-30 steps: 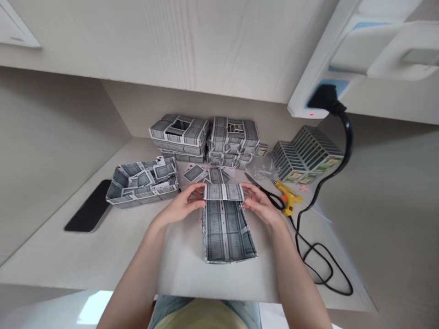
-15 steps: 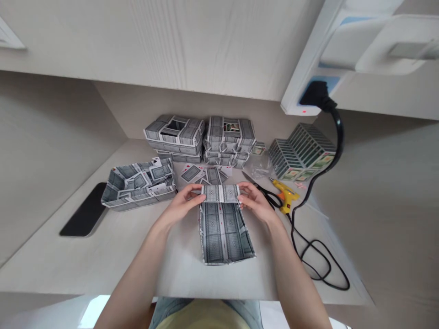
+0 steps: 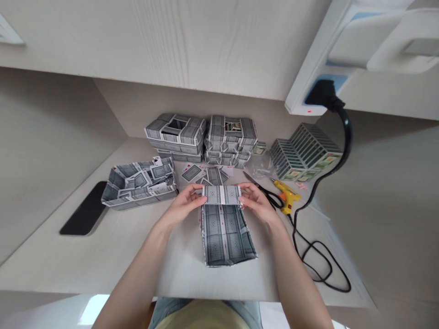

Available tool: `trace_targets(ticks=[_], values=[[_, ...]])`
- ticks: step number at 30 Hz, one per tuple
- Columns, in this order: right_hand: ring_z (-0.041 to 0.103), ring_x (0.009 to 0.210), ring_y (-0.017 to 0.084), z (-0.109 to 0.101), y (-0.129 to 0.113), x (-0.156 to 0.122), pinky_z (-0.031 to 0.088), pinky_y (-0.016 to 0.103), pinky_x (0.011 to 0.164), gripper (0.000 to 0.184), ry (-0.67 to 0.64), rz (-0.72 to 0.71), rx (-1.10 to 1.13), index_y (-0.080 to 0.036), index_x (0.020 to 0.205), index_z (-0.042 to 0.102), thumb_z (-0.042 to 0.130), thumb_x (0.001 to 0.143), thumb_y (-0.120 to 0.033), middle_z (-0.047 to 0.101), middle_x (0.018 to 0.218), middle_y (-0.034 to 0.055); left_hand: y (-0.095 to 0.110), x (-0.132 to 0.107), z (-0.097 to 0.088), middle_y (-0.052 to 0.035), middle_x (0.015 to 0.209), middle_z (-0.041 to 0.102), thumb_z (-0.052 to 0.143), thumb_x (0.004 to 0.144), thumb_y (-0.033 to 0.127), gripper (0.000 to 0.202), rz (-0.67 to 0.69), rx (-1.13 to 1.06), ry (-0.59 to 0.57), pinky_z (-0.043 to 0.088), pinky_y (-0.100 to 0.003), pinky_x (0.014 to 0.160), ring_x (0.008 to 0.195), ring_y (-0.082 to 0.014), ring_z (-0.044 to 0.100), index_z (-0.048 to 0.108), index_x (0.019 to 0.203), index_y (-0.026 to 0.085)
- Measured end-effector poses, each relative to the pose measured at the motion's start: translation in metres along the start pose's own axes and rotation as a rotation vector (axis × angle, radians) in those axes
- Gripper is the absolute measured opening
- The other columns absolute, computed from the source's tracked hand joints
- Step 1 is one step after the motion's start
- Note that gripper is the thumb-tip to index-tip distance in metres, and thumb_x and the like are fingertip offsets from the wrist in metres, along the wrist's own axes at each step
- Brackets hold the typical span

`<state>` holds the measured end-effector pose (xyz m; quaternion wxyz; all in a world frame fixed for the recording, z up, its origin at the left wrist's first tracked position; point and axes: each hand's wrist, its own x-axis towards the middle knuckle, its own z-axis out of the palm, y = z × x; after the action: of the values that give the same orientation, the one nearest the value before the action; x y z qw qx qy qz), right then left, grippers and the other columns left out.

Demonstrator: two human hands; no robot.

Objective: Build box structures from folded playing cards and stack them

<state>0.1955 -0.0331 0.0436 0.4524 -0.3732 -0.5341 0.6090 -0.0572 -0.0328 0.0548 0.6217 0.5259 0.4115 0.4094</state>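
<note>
An open box made of grey-patterned playing cards (image 3: 226, 237) lies in front of me, its inside facing up. Across its far end sits a flat strip of joined cards (image 3: 222, 195). My left hand (image 3: 187, 201) pinches the strip's left end, thumb on top. The other end is between the thumb and fingers of my right hand (image 3: 255, 200). Fingertips behind the strip are partly hidden, and I cannot tell whether the strip is fixed to the box. Loose playing cards (image 3: 214, 175) lie just beyond my hands.
On the left are a card box holding loose cards (image 3: 140, 183) and a black phone (image 3: 85, 210). Stacked card boxes (image 3: 178, 132) line the back. To the right lie black scissors (image 3: 267, 194), a yellow glue gun (image 3: 287, 196) with a looping cable, and boxed card stacks (image 3: 305, 153). A power strip (image 3: 308, 91) hangs above.
Hardly anything differs. The view has shifted slightly, and both hands still grip the strip at its two ends over the box.
</note>
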Motion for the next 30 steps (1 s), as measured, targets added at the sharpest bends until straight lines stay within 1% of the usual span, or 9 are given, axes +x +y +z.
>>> trace_targets(ticks=[3,8,10,15,21,23,25,27,30], values=[[0.053,0.069,0.011,0.0,0.0,0.0,0.044,0.023,0.054,0.034,0.013,-0.014,0.017,-0.026,0.101,0.055,0.069,0.07,-0.03,0.054,0.112,0.0038,0.002,-0.001,0.002,-0.0006,0.087,0.057,0.067,0.071,0.03,0.04,0.034,0.0,0.002,0.04,-0.027,0.075,0.083,-0.0138,0.053,0.051,0.106,0.019],[0.052,0.068,0.01,0.0,-0.002,0.0,0.043,0.023,0.055,0.033,0.013,-0.014,0.045,-0.026,0.1,0.057,0.069,0.07,-0.025,0.053,0.117,0.0037,0.006,-0.002,0.004,-0.0002,0.079,0.056,0.069,0.068,0.029,0.043,0.074,0.022,0.001,0.041,-0.026,0.067,0.073,-0.0121,0.052,0.052,0.107,0.018],[0.051,0.067,0.009,0.0,-0.002,0.0,0.043,0.023,0.056,0.033,0.018,-0.015,0.047,-0.027,0.1,0.058,0.069,0.07,-0.024,0.053,0.119,0.0034,0.006,-0.001,0.004,-0.0013,0.083,0.058,0.07,0.067,0.028,0.044,0.074,0.019,-0.001,0.041,-0.026,0.068,0.074,-0.0121,0.052,0.053,0.106,0.018],[0.049,0.063,0.009,0.002,-0.001,-0.001,0.042,0.024,0.055,0.032,0.037,-0.012,0.04,-0.027,0.1,0.058,0.069,0.07,-0.025,0.053,0.119,0.0029,0.002,0.001,0.004,-0.0036,0.099,0.059,0.07,0.066,0.026,0.04,0.026,-0.06,0.024,0.041,-0.029,0.078,0.085,-0.0144,0.054,0.055,0.102,0.019],[0.05,0.064,0.01,0.002,-0.002,-0.001,0.042,0.025,0.055,0.032,0.059,0.012,0.042,-0.026,0.098,0.058,0.07,0.068,-0.029,0.055,0.118,0.0029,-0.004,0.005,0.003,-0.0039,0.1,0.061,0.071,0.065,0.026,0.038,-0.009,-0.079,0.051,0.041,-0.031,0.079,0.087,-0.0165,0.056,0.058,0.1,0.018],[0.05,0.062,0.01,0.003,-0.003,0.0,0.042,0.025,0.055,0.033,0.07,0.024,0.049,-0.026,0.098,0.059,0.07,0.067,-0.029,0.056,0.117,0.0032,-0.005,0.006,0.003,-0.0053,0.104,0.061,0.071,0.064,0.025,0.04,-0.009,-0.096,0.052,0.041,-0.031,0.081,0.092,-0.0184,0.056,0.059,0.102,0.018],[0.049,0.06,0.009,0.004,-0.003,0.0,0.042,0.025,0.054,0.032,0.09,0.029,0.066,-0.025,0.095,0.06,0.071,0.065,-0.028,0.057,0.116,0.0032,-0.005,0.006,0.003,-0.0063,0.11,0.06,0.072,0.063,0.024,0.046,-0.014,-0.116,0.061,0.041,-0.031,0.08,0.096,-0.0197,0.055,0.059,0.107,0.02],[0.048,0.058,0.008,0.006,-0.002,0.001,0.042,0.025,0.053,0.031,0.126,0.032,0.082,-0.024,0.092,0.062,0.072,0.063,-0.027,0.058,0.116,0.003,-0.006,0.007,0.003,-0.0068,0.11,0.061,0.072,0.063,0.025,0.052,-0.032,-0.112,0.074,0.041,-0.03,0.078,0.094,-0.02,0.056,0.058,0.113,0.02],[0.048,0.053,0.008,0.008,-0.001,0.002,0.04,0.024,0.047,0.031,0.179,0.057,0.097,-0.023,0.089,0.062,0.073,0.06,-0.027,0.059,0.115,0.0031,-0.009,0.008,0.002,-0.0071,0.101,0.065,0.071,0.065,0.027,0.052,-0.057,-0.089,0.083,0.04,-0.03,0.074,0.085,-0.0193,0.058,0.059,0.115,0.018]])
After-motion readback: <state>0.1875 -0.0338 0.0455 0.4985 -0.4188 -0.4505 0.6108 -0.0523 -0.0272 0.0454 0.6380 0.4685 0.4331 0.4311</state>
